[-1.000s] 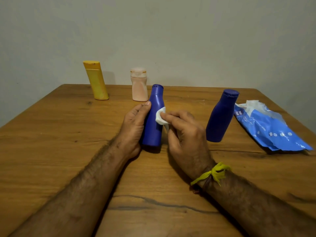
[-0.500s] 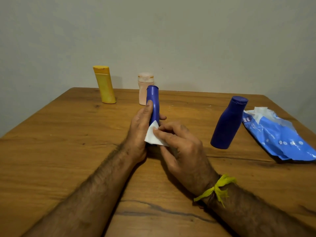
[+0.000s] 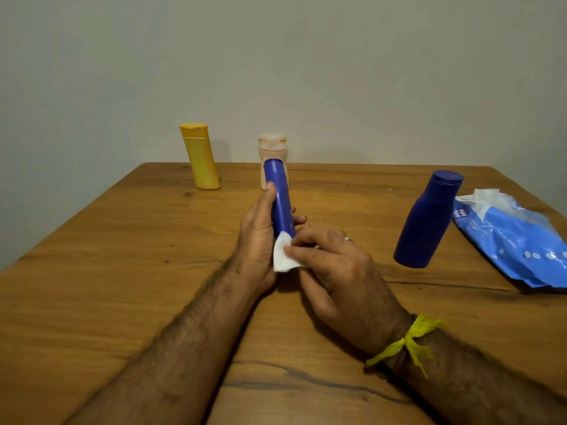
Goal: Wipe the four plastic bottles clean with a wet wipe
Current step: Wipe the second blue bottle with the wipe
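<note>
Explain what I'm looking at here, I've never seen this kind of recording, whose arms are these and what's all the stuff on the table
There is no machine here. The picture comes from a camera worn on a person's head, looking forward and down, so the two bare arms are that person's own.

They work at a wooden table against a plain wall. The left hand grips a slim blue bottle. The right hand pinches a small white wipe against the bottle's lower part. A yellow thread is tied round the right wrist.

Three more bottles stand on the table: a yellow bottle and a pale pink bottle at the far edge, and a wider blue bottle to the right. Beside that lies an opened blue pack of wipes.
</note>
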